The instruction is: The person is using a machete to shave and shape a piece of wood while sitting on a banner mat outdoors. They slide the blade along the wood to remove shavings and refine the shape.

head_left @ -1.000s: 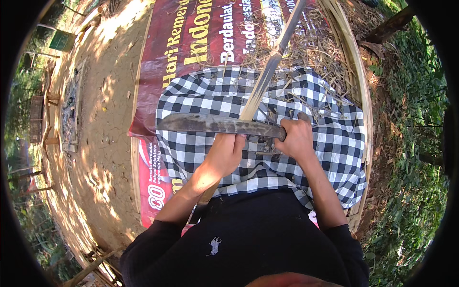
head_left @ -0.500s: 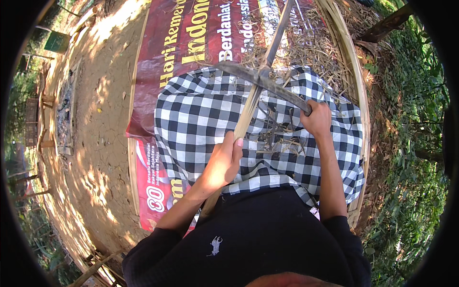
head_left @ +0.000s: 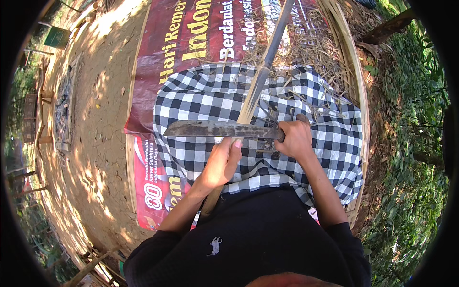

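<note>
My left hand is closed round a long strip of bamboo, which runs from beside my waist up and away to the right. The bamboo's face just past my fingers is pale and scraped; farther off it is grey-brown with a node. In my right hand is the handle of a machete. Its dark, worn blade lies crosswise over the bamboo, just beyond my left fingertips, pointing left. Under both hands a black-and-white checked cloth covers my lap, with a few shavings on it.
Beneath the cloth, a red printed banner covers a platform edged with bamboo slats. Many shavings are scattered at its far right. Bare earth lies to the left, green plants to the right. A wooden post stands at upper right.
My right hand has drawn the machete back toward me along the bamboo, from near the node to just past my left hand. The left hand keeps its grip in nearly the same place.
</note>
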Available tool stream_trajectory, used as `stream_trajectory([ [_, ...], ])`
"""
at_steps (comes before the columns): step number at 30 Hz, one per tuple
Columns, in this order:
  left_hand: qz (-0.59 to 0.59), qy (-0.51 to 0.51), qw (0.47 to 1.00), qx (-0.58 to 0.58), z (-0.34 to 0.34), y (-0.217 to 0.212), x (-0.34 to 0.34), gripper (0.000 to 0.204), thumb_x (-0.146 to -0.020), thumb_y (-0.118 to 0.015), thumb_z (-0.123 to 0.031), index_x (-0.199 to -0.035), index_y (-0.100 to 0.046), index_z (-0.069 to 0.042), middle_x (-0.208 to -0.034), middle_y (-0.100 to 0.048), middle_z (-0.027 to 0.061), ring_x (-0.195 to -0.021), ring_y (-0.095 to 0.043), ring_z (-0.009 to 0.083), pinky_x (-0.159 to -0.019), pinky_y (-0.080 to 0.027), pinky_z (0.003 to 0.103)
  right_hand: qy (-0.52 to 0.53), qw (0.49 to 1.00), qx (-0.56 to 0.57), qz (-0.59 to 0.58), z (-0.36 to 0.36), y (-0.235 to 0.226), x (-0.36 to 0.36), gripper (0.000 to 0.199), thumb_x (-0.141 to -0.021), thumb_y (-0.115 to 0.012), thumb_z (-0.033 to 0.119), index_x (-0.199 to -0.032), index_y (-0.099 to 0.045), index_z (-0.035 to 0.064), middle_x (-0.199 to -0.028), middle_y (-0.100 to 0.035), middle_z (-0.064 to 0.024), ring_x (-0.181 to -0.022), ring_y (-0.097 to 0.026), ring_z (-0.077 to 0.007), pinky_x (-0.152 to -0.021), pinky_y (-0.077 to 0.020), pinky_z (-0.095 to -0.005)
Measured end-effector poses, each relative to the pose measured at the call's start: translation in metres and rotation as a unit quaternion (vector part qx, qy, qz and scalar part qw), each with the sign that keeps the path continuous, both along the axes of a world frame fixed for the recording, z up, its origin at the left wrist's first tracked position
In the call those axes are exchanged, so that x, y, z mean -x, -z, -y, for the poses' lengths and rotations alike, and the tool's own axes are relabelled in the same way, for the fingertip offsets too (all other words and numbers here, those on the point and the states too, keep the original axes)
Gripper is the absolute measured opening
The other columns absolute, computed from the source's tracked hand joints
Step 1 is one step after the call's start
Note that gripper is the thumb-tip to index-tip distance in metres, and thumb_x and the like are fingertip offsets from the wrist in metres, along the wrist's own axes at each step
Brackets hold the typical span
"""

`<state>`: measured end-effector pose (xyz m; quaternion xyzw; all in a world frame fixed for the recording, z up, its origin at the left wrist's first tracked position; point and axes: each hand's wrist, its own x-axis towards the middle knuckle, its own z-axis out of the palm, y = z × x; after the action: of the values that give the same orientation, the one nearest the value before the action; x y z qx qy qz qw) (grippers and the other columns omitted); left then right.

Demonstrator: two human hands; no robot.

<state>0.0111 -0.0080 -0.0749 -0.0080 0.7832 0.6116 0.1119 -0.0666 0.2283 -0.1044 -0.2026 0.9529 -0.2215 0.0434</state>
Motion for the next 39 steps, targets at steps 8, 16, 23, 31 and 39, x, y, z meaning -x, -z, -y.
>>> stream_trajectory([
  [8, -0.074, 0.030, 0.996, 0.041, -0.006, 0.003, -0.002, 0.029, -0.107, -0.042, -0.022, -0.100, -0.053, 0.004, -0.061, -0.051, 0.0084, -0.052, -0.047, 0.0148, -0.051, -0.040, 0.034, -0.036, 0.995, 0.028, -0.084, -0.022, 0.016, 0.018, 0.026, -0.054, -0.074, 0.019, -0.071, -0.059, 0.0065, -0.071, -0.065, -0.0115, -0.068, -0.060, -0.0357, -0.067, -0.0485, -0.0450],
  [16, 0.002, -0.002, 0.999, 0.043, -0.003, -0.008, 0.000, 0.030, -0.108, -0.039, -0.025, -0.101, -0.049, 0.002, -0.061, -0.049, 0.0050, -0.053, -0.046, 0.0111, -0.051, -0.039, 0.032, 0.030, 0.995, 0.011, -0.093, -0.040, 0.020, 0.055, 0.024, -0.056, -0.073, 0.018, -0.069, -0.058, 0.0054, -0.068, -0.064, -0.0132, -0.069, -0.061, -0.0376, -0.069, -0.0493, -0.0470],
  [23, 0.021, 0.004, 1.000, 0.001, 0.012, 0.007, -0.005, 0.032, -0.109, -0.039, -0.028, -0.098, -0.049, 0.001, -0.062, -0.047, 0.0011, -0.053, -0.043, 0.0066, -0.047, -0.037, 0.027, 0.024, 0.995, -0.025, -0.092, -0.033, 0.022, 0.070, 0.023, -0.058, -0.076, 0.021, -0.071, -0.063, 0.0061, -0.069, -0.067, -0.0139, -0.070, -0.066, -0.0368, -0.073, -0.0518, -0.0459],
  [31, 0.082, 0.014, 0.997, 0.002, 0.013, 0.006, -0.045, 0.031, -0.108, -0.042, -0.028, -0.103, -0.050, 0.001, -0.061, -0.049, 0.0034, -0.051, -0.047, 0.0102, -0.049, -0.039, 0.029, 0.323, 0.945, 0.004, -0.048, -0.072, 0.009, 0.122, 0.024, -0.077, -0.066, 0.024, -0.078, -0.069, 0.0002, -0.075, -0.068, -0.0251, -0.076, -0.066, -0.0450, -0.074, -0.0535, -0.0509],
  [39, 0.188, -0.019, 0.964, -0.186, 0.015, -0.007, -0.003, 0.034, -0.110, -0.037, -0.034, -0.110, -0.045, -0.001, -0.064, -0.040, -0.0009, -0.043, -0.033, 0.0035, -0.038, -0.031, 0.022, 0.163, 0.984, 0.058, 0.051, -0.019, -0.016, 0.041, 0.021, -0.071, -0.070, 0.022, -0.067, -0.064, 0.0024, -0.059, -0.060, -0.0184, -0.059, -0.061, -0.0401, -0.061, -0.0479, -0.0472],
])
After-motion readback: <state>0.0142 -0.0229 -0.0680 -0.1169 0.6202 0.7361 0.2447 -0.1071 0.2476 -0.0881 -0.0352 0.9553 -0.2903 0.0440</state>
